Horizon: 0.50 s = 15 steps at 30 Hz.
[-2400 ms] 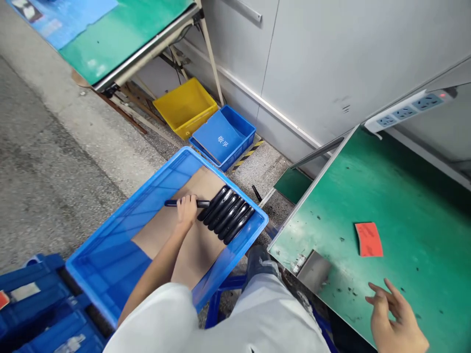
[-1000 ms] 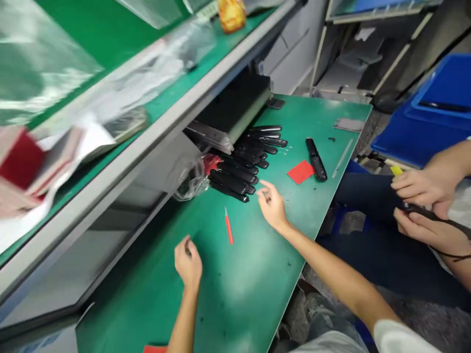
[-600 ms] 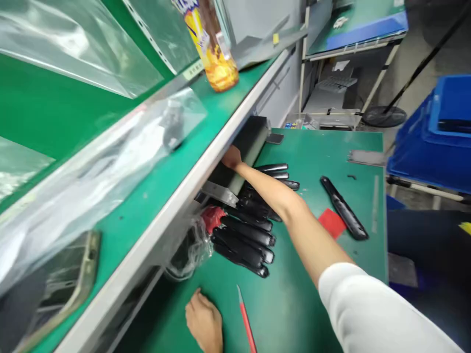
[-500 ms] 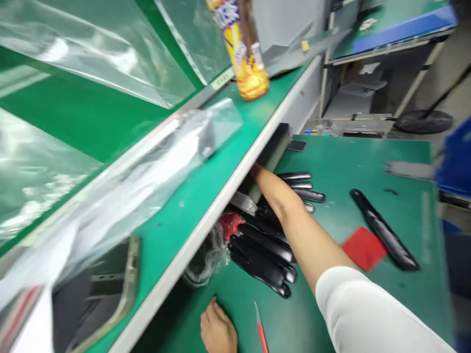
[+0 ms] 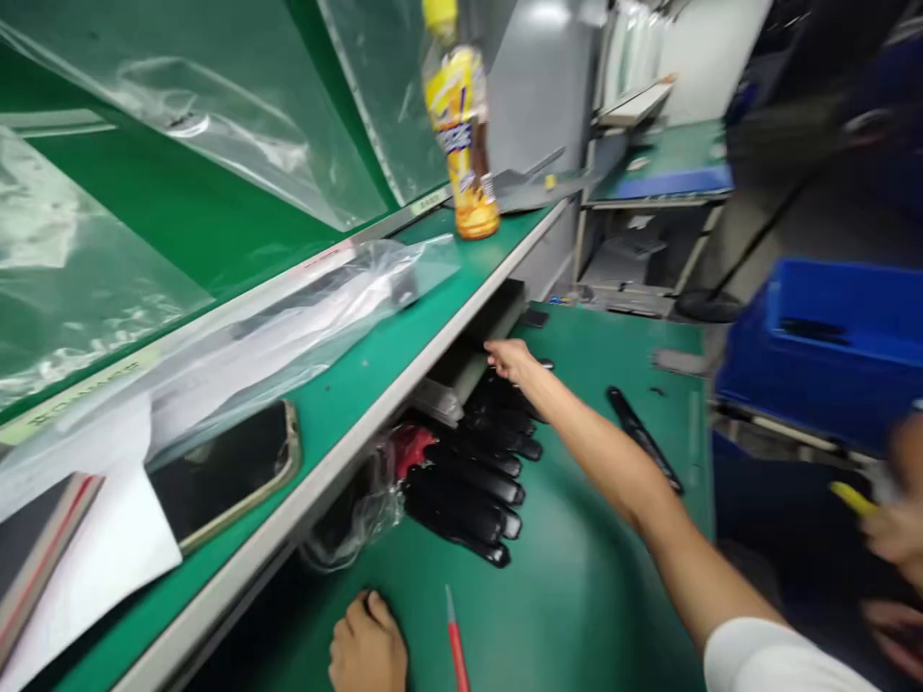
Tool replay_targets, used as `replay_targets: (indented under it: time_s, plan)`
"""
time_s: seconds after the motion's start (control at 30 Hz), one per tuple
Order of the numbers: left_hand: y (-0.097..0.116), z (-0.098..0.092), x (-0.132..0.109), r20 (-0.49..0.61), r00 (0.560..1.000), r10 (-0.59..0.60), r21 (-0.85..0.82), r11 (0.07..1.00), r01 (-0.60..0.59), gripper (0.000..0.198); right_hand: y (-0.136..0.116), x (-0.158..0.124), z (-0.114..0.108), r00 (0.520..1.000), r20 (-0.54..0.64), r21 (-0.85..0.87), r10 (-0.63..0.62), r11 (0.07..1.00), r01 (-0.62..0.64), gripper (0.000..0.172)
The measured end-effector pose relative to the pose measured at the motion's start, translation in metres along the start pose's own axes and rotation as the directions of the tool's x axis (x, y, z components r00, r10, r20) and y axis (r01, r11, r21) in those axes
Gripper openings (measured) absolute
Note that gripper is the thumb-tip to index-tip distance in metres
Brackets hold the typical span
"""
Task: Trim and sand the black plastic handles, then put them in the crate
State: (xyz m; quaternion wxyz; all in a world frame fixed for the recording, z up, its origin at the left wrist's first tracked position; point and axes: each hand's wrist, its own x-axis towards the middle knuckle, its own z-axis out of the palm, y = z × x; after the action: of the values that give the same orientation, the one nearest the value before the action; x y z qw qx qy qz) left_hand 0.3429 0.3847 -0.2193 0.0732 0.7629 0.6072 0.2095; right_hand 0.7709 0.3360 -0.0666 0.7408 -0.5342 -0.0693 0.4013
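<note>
My right hand [image 5: 509, 359] reaches under the shelf to the rim of a long grey box [image 5: 472, 370], its fingers curled together; whatever is between them is too small to make out. Below that hand, several glossy black strip-shaped parts [image 5: 468, 490] lie side by side on the green table [image 5: 562, 586]. My left hand [image 5: 369, 642] rests curled on the table near the front, with nothing visible in it. Beside it lies a red-handled pointed tool [image 5: 457, 649]. One more black part [image 5: 641, 437] lies apart, beyond my right forearm.
The shelf [image 5: 353, 384] overhead carries a phone [image 5: 231, 471], papers in plastic and a drink bottle [image 5: 465, 144]. A red piece [image 5: 412, 448] and clear plastic bag [image 5: 353, 533] lie under it. To the right stand a blue bin [image 5: 851, 308] and another person's hand [image 5: 898, 529] with something yellow.
My right hand has drawn back from inside the box and now shows at its rim. The view has swung right, bringing in the blue bin and another person; my forearm now covers the red square's place.
</note>
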Motion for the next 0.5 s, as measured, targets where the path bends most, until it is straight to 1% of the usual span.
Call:
replay_targets:
  time_s: [0.07, 0.13, 0.2, 0.27, 0.3, 0.33, 0.4, 0.43, 0.47, 0.5]
  plan:
    - [0.011, -0.009, -0.002, 0.022, 0.999, -0.025, -0.058, 0.998, 0.026, 0.037, 0.01, -0.078, -0.044, 1.0, -0.027, 0.028, 0.015, 1.0, -0.014, 0.041]
    - [0.023, -0.022, -0.003, 0.054, 0.997, -0.053, -0.126, 0.99, 0.059, 0.03, 0.034, -0.166, -0.079, 0.999, -0.018, 0.062, 0.046, 0.997, -0.045, 0.039]
    - [0.033, -0.037, -0.008, 0.084, 0.993, -0.079, -0.21, 0.973, 0.096, 0.03, 0.066, -0.251, -0.107, 0.995, 0.016, 0.097, 0.097, 0.99, -0.098, 0.039]
    - [0.037, -0.057, -0.026, 0.109, 0.992, -0.069, -0.321, 0.942, 0.101, 0.034, 0.093, -0.323, -0.129, 0.99, 0.038, 0.12, 0.137, 0.983, -0.141, 0.039]
    - [0.037, -0.067, -0.041, 0.122, 0.991, -0.048, -0.385, 0.918, 0.091, 0.036, 0.104, -0.352, -0.137, 0.988, 0.04, 0.128, 0.15, 0.98, -0.154, 0.039]
    - [0.035, -0.079, -0.063, 0.146, 0.989, -0.004, -0.455, 0.888, 0.071, 0.037, 0.114, -0.378, -0.142, 0.987, 0.036, 0.134, 0.158, 0.978, -0.161, 0.038]
    - [0.027, -0.108, -0.122, 0.206, 0.972, 0.115, -0.597, 0.802, 0.032, 0.038, 0.134, -0.422, -0.144, 0.985, 0.034, 0.139, 0.17, 0.975, -0.173, 0.037]
    - [0.021, -0.124, -0.157, 0.249, 0.949, 0.193, -0.662, 0.749, 0.022, 0.038, 0.146, -0.443, -0.14, 0.983, 0.042, 0.139, 0.178, 0.973, -0.183, 0.036]
    - [0.014, -0.141, -0.194, 0.302, 0.911, 0.281, -0.72, 0.693, 0.025, 0.038, 0.159, -0.464, -0.134, 0.98, 0.059, 0.14, 0.19, 0.971, -0.196, 0.035]
    - [0.007, -0.158, -0.23, 0.359, 0.859, 0.364, -0.765, 0.642, 0.048, 0.04, 0.175, -0.486, -0.126, 0.975, 0.084, 0.14, 0.205, 0.967, -0.215, 0.034]
